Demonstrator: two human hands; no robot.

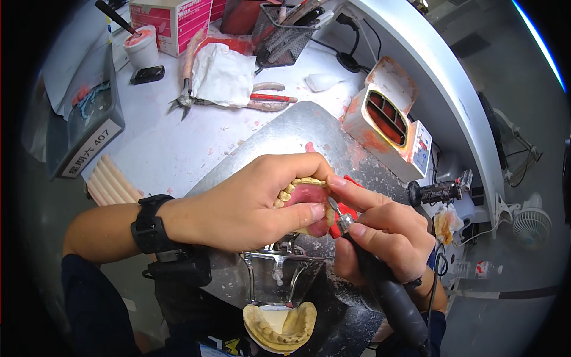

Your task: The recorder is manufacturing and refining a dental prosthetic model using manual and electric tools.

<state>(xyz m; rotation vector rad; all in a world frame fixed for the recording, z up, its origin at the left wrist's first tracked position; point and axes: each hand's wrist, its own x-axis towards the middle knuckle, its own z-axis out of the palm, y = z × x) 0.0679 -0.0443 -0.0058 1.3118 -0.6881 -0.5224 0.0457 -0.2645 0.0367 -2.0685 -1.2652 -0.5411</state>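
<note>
My left hand (253, 202) is closed around a denture (306, 193) with a pink base and yellowish teeth, its thumb pressed on the inner side. In my right hand (389, 235) is a black rotary handpiece (392, 297), gripped like a pen. Its metal bur (334, 205) points at the denture's right side; whether it touches is too small to tell. My right index finger meets the denture's edge. Below my hands stands a metal articulator (279, 259), with a yellowish dental cast (279, 330) at its near end. Something red (351, 181) shows behind the denture.
A scratched metal plate (262, 140) lies under my hands. Farther back are pliers (185, 98), a white cloth (223, 74), a mesh pen holder (282, 38) and a white cup (141, 49). A stained wax heater (383, 122) stands right, a grey bin (89, 128) left.
</note>
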